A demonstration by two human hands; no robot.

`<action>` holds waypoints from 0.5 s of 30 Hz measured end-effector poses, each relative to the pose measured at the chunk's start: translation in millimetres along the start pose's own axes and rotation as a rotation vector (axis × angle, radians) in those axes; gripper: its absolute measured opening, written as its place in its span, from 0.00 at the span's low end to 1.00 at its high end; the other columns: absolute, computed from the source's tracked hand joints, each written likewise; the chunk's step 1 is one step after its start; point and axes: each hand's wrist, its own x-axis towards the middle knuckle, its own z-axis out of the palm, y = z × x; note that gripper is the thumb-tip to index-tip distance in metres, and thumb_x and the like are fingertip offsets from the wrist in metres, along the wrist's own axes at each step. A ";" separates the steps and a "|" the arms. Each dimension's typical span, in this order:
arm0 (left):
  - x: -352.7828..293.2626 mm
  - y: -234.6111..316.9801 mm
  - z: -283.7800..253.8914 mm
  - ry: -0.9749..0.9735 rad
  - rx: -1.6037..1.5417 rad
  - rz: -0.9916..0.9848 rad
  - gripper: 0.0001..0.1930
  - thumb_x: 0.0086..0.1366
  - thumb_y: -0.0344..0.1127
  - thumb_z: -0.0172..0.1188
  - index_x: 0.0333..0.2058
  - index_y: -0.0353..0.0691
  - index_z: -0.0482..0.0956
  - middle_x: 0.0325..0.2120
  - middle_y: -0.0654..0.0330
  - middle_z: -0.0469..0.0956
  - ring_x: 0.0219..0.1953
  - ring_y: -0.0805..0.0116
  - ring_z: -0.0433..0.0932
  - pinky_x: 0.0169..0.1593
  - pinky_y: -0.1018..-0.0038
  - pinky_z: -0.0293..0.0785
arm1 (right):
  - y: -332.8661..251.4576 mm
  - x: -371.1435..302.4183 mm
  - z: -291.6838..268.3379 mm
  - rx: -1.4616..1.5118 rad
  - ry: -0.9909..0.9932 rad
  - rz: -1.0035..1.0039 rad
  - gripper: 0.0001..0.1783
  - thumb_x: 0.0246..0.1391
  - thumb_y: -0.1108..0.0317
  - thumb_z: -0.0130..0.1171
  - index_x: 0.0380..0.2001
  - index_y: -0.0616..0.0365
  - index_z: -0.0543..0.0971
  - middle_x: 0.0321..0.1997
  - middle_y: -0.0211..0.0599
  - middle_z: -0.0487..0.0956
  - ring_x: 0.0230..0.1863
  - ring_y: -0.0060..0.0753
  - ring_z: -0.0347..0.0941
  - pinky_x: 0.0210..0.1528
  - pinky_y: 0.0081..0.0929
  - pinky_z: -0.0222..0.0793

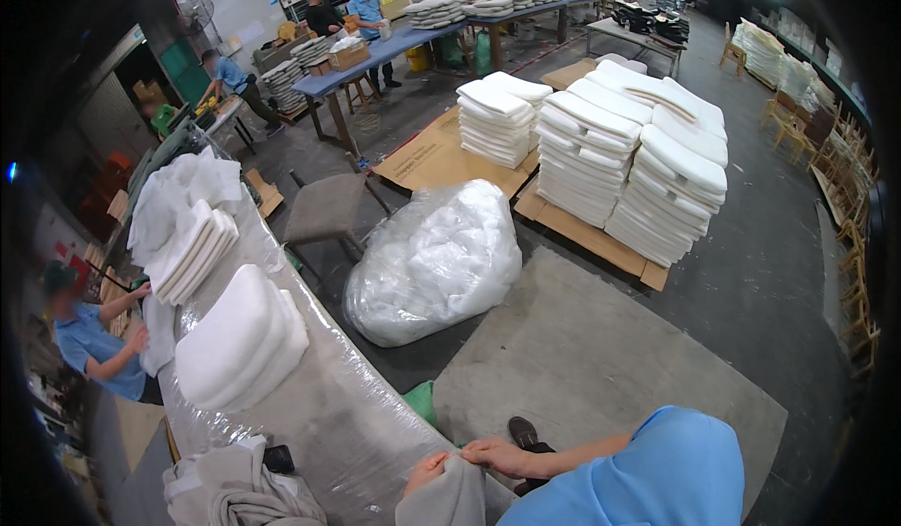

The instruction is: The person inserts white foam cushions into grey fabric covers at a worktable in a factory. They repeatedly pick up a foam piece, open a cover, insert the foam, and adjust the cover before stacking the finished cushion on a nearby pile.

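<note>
At the near edge of the plastic-covered table point(361, 413), a piece of grey fabric point(452, 500) is gripped by both my hands. My left hand point(427, 472) is closed on its upper left edge. Right beside it, my right hand point(496, 455) pinches the top corner, fingers pressed together. Where the fabric continues below is cut off by the frame. More grey cloth point(249, 500) lies bunched on the table to the left, with a small black object point(279, 459) on it. Farther up the table rest several white foam cushions point(235, 338).
Beyond the table stand a grey chair point(324, 209) and a large clear bag point(432, 263) of white stuffing. Tall stacks of white foam pads point(587, 151) sit on cardboard point(572, 230). A co-worker point(94, 329) stands at the table's left side, and others work at blue tables point(389, 49).
</note>
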 end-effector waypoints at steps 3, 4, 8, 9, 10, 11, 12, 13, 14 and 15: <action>10.7 -13.3 -6.8 0.044 0.185 -0.021 0.13 0.76 0.41 0.59 0.46 0.37 0.84 0.36 0.70 0.81 0.38 0.82 0.76 0.45 0.80 0.74 | 10.2 1.4 -1.3 0.121 0.003 0.064 0.18 0.71 0.57 0.61 0.52 0.58 0.84 0.48 0.24 0.82 0.49 0.18 0.72 0.55 0.23 0.65; 13.4 -12.6 -9.1 0.034 0.189 -0.029 0.13 0.77 0.41 0.59 0.46 0.37 0.84 0.37 0.70 0.81 0.38 0.82 0.76 0.45 0.80 0.74 | 7.2 0.7 -1.2 0.140 0.011 0.083 0.18 0.71 0.56 0.61 0.53 0.58 0.84 0.49 0.25 0.82 0.49 0.19 0.73 0.56 0.24 0.65; 18.2 -9.1 -6.6 0.012 0.144 -0.057 0.13 0.77 0.40 0.59 0.46 0.37 0.84 0.37 0.70 0.81 0.38 0.81 0.76 0.45 0.80 0.74 | -0.8 -5.5 -0.3 0.173 0.051 0.115 0.19 0.71 0.56 0.61 0.54 0.58 0.83 0.50 0.26 0.82 0.51 0.22 0.74 0.57 0.26 0.66; 18.8 -9.0 -5.2 -0.007 0.101 -0.042 0.12 0.77 0.40 0.59 0.45 0.37 0.84 0.36 0.70 0.81 0.38 0.81 0.76 0.45 0.79 0.74 | 1.2 -5.8 -1.8 0.173 0.055 0.102 0.19 0.71 0.55 0.61 0.54 0.58 0.83 0.50 0.26 0.82 0.51 0.23 0.74 0.57 0.27 0.66; 19.4 -8.3 -4.7 -0.026 0.059 -0.026 0.12 0.77 0.39 0.58 0.45 0.37 0.84 0.36 0.70 0.81 0.38 0.81 0.76 0.45 0.79 0.74 | 2.7 -5.0 -3.3 0.172 0.058 0.087 0.19 0.71 0.55 0.61 0.54 0.58 0.84 0.50 0.27 0.82 0.51 0.23 0.74 0.57 0.27 0.66; 20.0 -7.4 -4.8 -0.045 0.018 -0.009 0.12 0.77 0.39 0.58 0.45 0.37 0.84 0.36 0.70 0.81 0.38 0.80 0.76 0.44 0.79 0.74 | 3.9 -3.8 -4.7 0.172 0.061 0.071 0.20 0.70 0.55 0.61 0.54 0.59 0.84 0.50 0.27 0.82 0.51 0.23 0.74 0.57 0.27 0.66; 18.8 -5.8 -2.9 -0.033 -0.038 -0.036 0.11 0.77 0.39 0.59 0.44 0.37 0.84 0.36 0.69 0.81 0.38 0.80 0.77 0.45 0.78 0.74 | 7.3 -2.5 -6.2 0.190 0.057 0.064 0.20 0.70 0.55 0.61 0.54 0.59 0.84 0.51 0.27 0.82 0.51 0.23 0.74 0.58 0.27 0.66; 17.1 -2.8 0.7 -0.021 -0.093 -0.062 0.11 0.76 0.39 0.59 0.44 0.37 0.84 0.35 0.69 0.81 0.38 0.79 0.77 0.45 0.78 0.75 | 10.8 -1.5 -7.1 0.207 0.054 0.057 0.20 0.70 0.55 0.62 0.53 0.59 0.84 0.51 0.28 0.82 0.52 0.23 0.73 0.58 0.26 0.65; 19.7 -1.2 3.2 -0.009 -0.147 -0.089 0.11 0.76 0.38 0.59 0.44 0.37 0.84 0.35 0.69 0.81 0.38 0.79 0.77 0.45 0.78 0.75 | 14.3 -0.5 -7.6 0.225 0.051 0.048 0.20 0.70 0.55 0.62 0.53 0.60 0.84 0.52 0.28 0.81 0.52 0.23 0.73 0.58 0.26 0.65; 18.0 -8.7 3.4 0.054 -0.036 -0.058 0.11 0.77 0.39 0.59 0.43 0.36 0.84 0.34 0.69 0.81 0.37 0.79 0.77 0.43 0.78 0.74 | 16.5 -0.9 -2.9 0.162 0.054 0.058 0.20 0.69 0.55 0.63 0.53 0.60 0.84 0.53 0.29 0.81 0.53 0.23 0.73 0.58 0.26 0.65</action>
